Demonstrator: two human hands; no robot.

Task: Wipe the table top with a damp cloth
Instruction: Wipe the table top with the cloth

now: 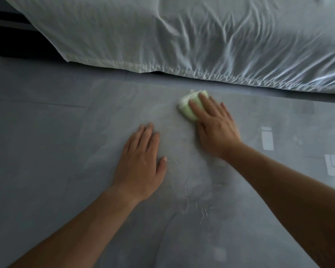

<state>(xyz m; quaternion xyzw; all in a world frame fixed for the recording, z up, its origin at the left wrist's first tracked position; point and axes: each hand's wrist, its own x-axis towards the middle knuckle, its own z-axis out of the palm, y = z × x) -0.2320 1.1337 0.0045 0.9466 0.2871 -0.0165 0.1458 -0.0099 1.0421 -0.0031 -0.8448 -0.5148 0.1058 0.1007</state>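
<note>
Now the right hand [215,128] presses flat on the green cloth [190,107], grip open, cloth ahead under its fingertips; the left hand [141,163] lies empty on the bench [46,151].

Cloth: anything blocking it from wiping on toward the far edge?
Nothing visible lies on the table top ahead of the cloth under the right hand; the white sheet hangs just beyond the edge.

we see the right hand [215,124] flat on the folded pale green cloth [190,107] on the smooth grey desk [56,132]; the left hand [141,161] lies flat just left, nearer us; wrinkled white sheeting [201,35] lies behind.
</note>
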